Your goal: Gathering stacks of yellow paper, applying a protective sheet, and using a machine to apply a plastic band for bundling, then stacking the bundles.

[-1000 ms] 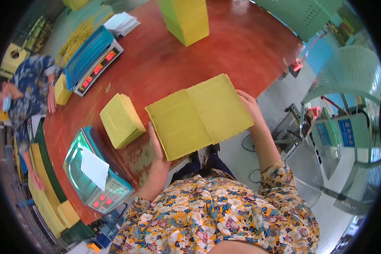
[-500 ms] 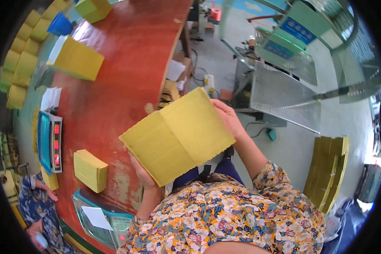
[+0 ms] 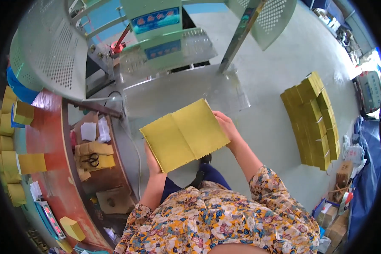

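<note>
A thick stack of yellow paper (image 3: 184, 134) with wavy cut edges and a crease across its middle is held tilted in front of my body. My left hand (image 3: 153, 162) grips its left edge, with most of the fingers hidden beneath the stack. My right hand (image 3: 228, 128) is closed on the opposite edge, its fingers partly hidden behind the paper.
A machine with a metal shelf (image 3: 182, 91) and perforated guard (image 3: 57, 57) stands ahead. At left, the red table (image 3: 57, 186) holds yellow blocks and a digital scale (image 3: 51, 220); scissors (image 3: 92, 160) lie in its lower shelf. Stacked yellow bundles (image 3: 311, 122) stand on the floor at right.
My body has turned right, away from the red table toward the machine. The stack of yellow paper has stayed in both hands. The table has shifted to the left of the view.
</note>
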A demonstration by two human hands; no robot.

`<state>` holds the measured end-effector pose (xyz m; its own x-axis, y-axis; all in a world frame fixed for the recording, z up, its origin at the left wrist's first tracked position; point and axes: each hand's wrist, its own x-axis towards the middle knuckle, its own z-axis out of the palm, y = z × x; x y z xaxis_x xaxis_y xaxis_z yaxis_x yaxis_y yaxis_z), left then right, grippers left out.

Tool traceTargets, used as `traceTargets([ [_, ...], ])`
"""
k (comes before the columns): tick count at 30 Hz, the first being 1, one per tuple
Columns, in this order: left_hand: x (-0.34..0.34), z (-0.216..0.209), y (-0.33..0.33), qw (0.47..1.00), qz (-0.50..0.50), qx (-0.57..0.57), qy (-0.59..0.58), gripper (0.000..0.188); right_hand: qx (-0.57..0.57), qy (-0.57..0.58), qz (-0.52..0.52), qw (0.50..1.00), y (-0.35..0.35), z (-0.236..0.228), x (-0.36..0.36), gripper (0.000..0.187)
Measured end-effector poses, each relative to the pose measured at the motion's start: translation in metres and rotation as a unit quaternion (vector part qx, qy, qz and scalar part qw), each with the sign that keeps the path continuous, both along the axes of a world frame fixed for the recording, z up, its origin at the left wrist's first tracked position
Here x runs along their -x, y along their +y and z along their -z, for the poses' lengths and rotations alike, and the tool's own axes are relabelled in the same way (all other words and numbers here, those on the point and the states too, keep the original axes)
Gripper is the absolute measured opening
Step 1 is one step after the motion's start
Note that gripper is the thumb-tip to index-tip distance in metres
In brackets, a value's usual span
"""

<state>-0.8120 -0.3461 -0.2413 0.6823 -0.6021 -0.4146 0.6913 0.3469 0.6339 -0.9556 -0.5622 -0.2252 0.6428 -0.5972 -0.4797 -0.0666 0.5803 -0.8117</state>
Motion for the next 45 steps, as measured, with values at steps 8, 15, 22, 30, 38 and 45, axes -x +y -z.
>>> traceTargets([
  [8, -0.028, 0.036, -0.120, 0.994, 0.022, -0.010, -0.102, 0.057, 0.083, -0.131, 0.015, 0.988, -0.124, 0.015, -0.015, 0.027],
  [15, -0.049, 0.043, -0.143, 0.989, 0.041, -0.132, -0.060, 0.061, 0.023, -0.001, 0.049, 0.999, -0.147, 0.047, -0.025, 0.033],
  [22, -0.091, 0.037, -0.140, 0.968, 0.175, -0.177, -0.043, 0.050, 0.033, 0.107, 0.016, 0.994, -0.160, 0.045, -0.022, 0.029],
  [30, -0.093, 0.020, -0.160, 0.967, 0.122, -0.125, -0.183, 0.047, 0.113, -0.010, -0.008, 0.994, -0.175, 0.024, -0.048, 0.026],
  [38, -0.086, 0.068, -0.171, 0.892, 0.106, -0.174, -0.403, 0.047, 0.183, -0.011, 0.125, 0.975, -0.201, 0.038, -0.066, 0.026],
  [45, -0.078, 0.067, -0.201, 0.951, 0.059, -0.130, -0.273, 0.051, 0.320, 0.086, 0.145, 0.932, -0.217, 0.013, -0.042, 0.018],
])
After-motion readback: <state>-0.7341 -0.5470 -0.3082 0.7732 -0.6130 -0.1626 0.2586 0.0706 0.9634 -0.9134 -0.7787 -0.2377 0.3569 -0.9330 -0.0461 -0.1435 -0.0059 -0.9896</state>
